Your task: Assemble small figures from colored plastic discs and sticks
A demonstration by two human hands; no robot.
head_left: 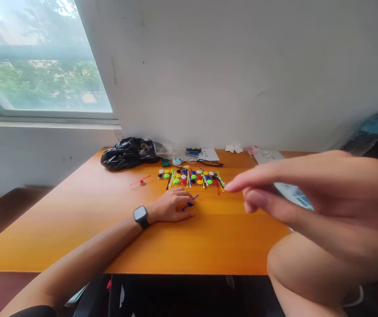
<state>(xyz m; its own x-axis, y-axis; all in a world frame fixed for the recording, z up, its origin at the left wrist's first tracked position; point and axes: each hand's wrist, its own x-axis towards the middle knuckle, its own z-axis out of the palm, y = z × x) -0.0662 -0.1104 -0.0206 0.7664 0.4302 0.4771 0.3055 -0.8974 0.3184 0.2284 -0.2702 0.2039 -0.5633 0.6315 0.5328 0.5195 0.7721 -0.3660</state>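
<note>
My left hand [172, 205], with a dark smartwatch [141, 216] on its wrist, rests on the orange table [76, 220], fingers curled around a small blue stick-and-disc piece [189, 204]. Just beyond it lies a cluster of several coloured discs and thin sticks [192, 177]. A single red stick-and-disc piece [141, 180] lies apart to the left. My right hand [310, 198] is raised close to the camera at the right, fingers stretched out and loosely apart, holding nothing, blurred.
A crumpled black plastic bag [128, 153] sits at the table's back left. Clear packets, papers and small items [205, 154] line the back edge by the white wall. A printed sheet [296, 196] lies behind my right hand. My bare knee [294, 264] is at the table's front right.
</note>
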